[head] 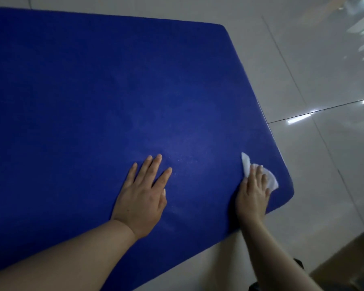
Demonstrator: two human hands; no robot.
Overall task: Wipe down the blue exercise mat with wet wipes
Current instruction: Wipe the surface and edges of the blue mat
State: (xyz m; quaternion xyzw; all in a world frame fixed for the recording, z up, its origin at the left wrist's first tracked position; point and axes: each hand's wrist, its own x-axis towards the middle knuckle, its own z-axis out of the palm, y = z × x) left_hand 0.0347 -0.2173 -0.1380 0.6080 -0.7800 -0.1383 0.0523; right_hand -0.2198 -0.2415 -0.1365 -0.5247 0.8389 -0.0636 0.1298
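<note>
Now, from my remote seat, I read it so:
Mat: I see the blue exercise mat (114,91) lying flat on the pale tiled floor (324,70), filling most of the view, with its near right corner rounded.
Wipe: I see a white wet wipe (246,165) lying on the mat close to that near right corner, crumpled, its edges sticking out past the fingers on both sides.
Right hand: I see the right hand (253,195) palm down on the wipe, fingers fairly straight, pressing it to the mat; the grip is flat, not clenched.
Left hand: I see the left hand (142,198) resting palm down on the bare mat, well to the left of the wipe, fingers spread and straight, the grip released and holding nothing.
Surface: I see a faint lighter sheen on the mat between the two hands.
Edge of view: I see a brown shape (345,259) at the lower right, too blurred to name.
</note>
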